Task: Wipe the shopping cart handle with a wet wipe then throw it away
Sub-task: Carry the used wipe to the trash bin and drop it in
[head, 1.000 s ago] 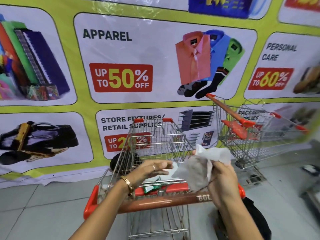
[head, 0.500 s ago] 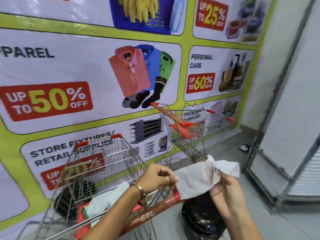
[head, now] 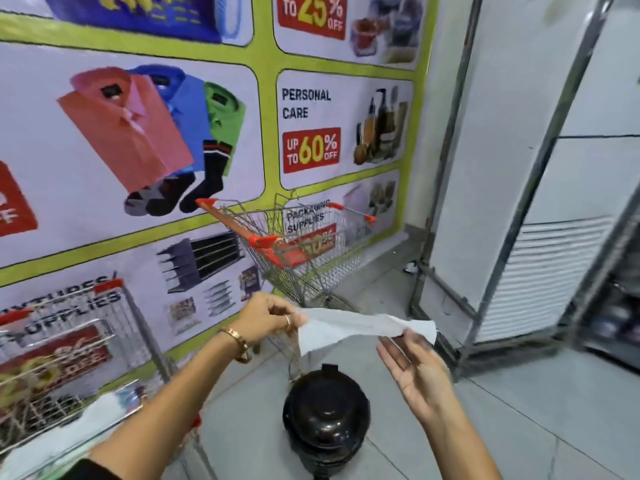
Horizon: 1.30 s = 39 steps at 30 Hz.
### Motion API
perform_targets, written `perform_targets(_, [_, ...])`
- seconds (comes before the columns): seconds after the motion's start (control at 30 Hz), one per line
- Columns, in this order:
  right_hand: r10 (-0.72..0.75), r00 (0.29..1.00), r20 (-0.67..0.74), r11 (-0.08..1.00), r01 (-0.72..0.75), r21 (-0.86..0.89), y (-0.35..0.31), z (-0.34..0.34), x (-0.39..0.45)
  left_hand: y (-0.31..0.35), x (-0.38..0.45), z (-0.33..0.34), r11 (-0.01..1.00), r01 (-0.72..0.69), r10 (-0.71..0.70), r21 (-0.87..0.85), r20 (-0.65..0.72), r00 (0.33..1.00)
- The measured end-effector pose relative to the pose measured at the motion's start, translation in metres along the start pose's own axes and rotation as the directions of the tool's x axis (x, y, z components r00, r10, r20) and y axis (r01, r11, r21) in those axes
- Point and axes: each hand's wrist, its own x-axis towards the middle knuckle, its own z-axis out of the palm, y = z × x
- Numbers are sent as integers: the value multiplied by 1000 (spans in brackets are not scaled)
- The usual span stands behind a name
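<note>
A white wet wipe (head: 360, 329) is stretched flat between my two hands, above a black lidded bin (head: 325, 415) on the floor. My left hand (head: 268, 318) pinches the wipe's left end between thumb and fingers. My right hand (head: 414, 367) is palm up with fingers spread; the wipe's right end rests at its fingertips. The shopping cart (head: 65, 358) I stand at is at the lower left; its handle is out of sight behind my left arm.
A second wire cart (head: 298, 251) with a red handle stands against the wall banner (head: 145, 140) ahead. A white panel wall with a metal frame (head: 519, 202) closes the right side. Grey tiled floor (head: 519, 427) surrounds the bin.
The view has swung right and down, from the cart toward the bin. The wipe, bunched before, is now pulled out flat between both hands, and my right hand has opened.
</note>
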Motion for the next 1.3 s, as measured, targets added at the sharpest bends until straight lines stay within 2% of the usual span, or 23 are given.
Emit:
perform_targets(0.27, [20,993,-114,999,-25,-40,-15,-42,45,-11,45,43,996,81,-83,24,109,991])
perform_targets(0.47, [-11,989,-148,965,-28,-261,-15,-60,84,-36,85,57,983,124,-150,132,207,967])
perform_targets(0.67, [-32,978,-205,915,-54,-400,-16,-68,147,-67,151,66,968,203,-239,145,302,923])
perform_targets(0.87, [28,942,-335,896,-173,-410,8,-78,215,-118,209,78,920,385,-385,67,325,864])
perform_targets(0.97, [82,898,-431,888,-262,-377,30,-87,242,-158,228,90,836,548,-524,18,324,788])
perform_targets(1.1, [179,814,-553,839,-420,-347,68,-100,266,-212,239,110,649,761,-718,-2,331,613])
perform_targets(1.3, [266,708,-654,740,-585,-332,115,-107,301,-268,248,134,416,909,-865,10,314,392])
